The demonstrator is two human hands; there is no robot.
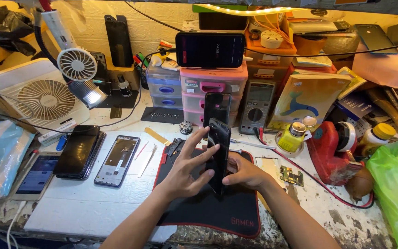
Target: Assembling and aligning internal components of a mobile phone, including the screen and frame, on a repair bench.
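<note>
Both hands hold a black smartphone [218, 157] upright on its short end over the black work mat [208, 203], near the middle of the tabletop [93, 203]. The left hand [187, 170] has its fingers spread and pressed flat against the phone's face, thumb toward the lower part; the right hand [245, 173] clasps the opposite side, fingers closed against the back. The phone looks thin, stiff and smooth, likely slippery and easy to crack, so the long edges seem the safest hold. Open room is narrow: a bare phone frame [117, 160] and a stack of dark phones [77, 151] lie toward the left edge, a small circuit board [291, 175] and a yellow bottle [292, 137] toward the right, and pink drawers [213, 92] stand behind.
</note>
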